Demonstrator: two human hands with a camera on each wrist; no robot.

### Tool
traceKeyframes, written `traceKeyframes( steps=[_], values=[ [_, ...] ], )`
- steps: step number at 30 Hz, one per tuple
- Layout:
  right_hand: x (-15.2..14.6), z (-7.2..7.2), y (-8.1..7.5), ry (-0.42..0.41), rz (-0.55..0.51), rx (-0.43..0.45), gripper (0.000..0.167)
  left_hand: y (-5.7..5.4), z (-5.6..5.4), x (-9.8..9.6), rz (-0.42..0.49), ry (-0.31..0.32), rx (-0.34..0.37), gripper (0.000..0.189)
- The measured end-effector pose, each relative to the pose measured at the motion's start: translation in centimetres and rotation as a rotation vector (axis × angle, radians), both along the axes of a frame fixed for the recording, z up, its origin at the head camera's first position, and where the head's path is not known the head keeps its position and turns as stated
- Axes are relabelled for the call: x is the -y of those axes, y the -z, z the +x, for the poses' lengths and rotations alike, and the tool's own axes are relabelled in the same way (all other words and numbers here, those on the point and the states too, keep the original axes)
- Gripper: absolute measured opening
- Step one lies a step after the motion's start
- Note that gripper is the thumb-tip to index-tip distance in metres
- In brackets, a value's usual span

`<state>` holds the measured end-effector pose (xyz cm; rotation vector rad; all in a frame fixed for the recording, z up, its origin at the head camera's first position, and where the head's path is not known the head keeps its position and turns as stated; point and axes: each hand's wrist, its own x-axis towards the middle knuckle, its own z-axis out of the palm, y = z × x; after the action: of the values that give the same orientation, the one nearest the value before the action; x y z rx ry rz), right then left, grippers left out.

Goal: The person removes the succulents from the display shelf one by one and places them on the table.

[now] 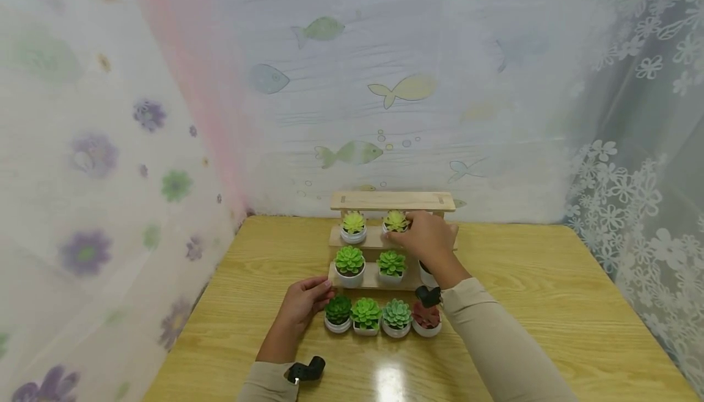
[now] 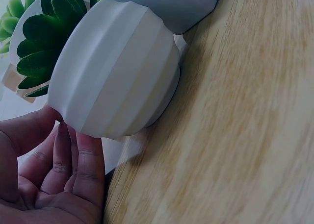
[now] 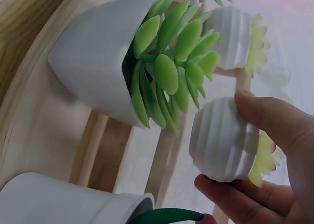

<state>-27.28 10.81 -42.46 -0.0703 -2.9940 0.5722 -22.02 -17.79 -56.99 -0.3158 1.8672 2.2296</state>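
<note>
A three-tier wooden plant stand point(image 1: 393, 201) stands on the table. My right hand point(image 1: 426, 237) pinches a white ribbed pot point(image 3: 221, 140) with a yellow-green succulent, thumb on one side and fingers on the other, at the right of the middle tier. A matching yellow-green succulent point(image 1: 354, 226) sits to its left. My left hand point(image 1: 304, 303) grips the left end of the lowest tier point(image 1: 371, 275); its fingertips are hidden behind a white pot with a dark green succulent point(image 2: 113, 67) in the left wrist view.
Two green succulents point(image 1: 349, 261) and a pot point(image 3: 73, 202) with a dark green leaf, partly behind my right forearm, stand on the lowest tier. In front, a row of potted succulents point(image 1: 396, 316) ends with a red one point(image 1: 426, 319). Printed curtains point(image 1: 352, 102) hang behind the table.
</note>
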Motion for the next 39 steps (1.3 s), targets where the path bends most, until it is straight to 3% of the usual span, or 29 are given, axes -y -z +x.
traceKeyframes(
  steps=[8,19,28,39],
  values=[
    [-0.7,1.4,-0.3,-0.024,-0.007,-0.034,0.073,0.1,0.0,0.1,0.005,0.008,0.007,0.036],
    [-1.7,4.0,-1.2,-0.067,-0.063,-0.071,0.084,0.6,-0.3,0.2,0.009,0.015,-0.004,0.036],
    [-2.8,6.5,-1.0,-0.110,-0.118,-0.172,0.077,0.6,-0.5,0.2,0.009,0.018,-0.008,0.038],
    [-4.3,9.5,-1.3,-0.109,-0.149,-0.179,0.076,0.5,-0.3,0.2,0.013,0.018,-0.026,0.040]
  ],
)
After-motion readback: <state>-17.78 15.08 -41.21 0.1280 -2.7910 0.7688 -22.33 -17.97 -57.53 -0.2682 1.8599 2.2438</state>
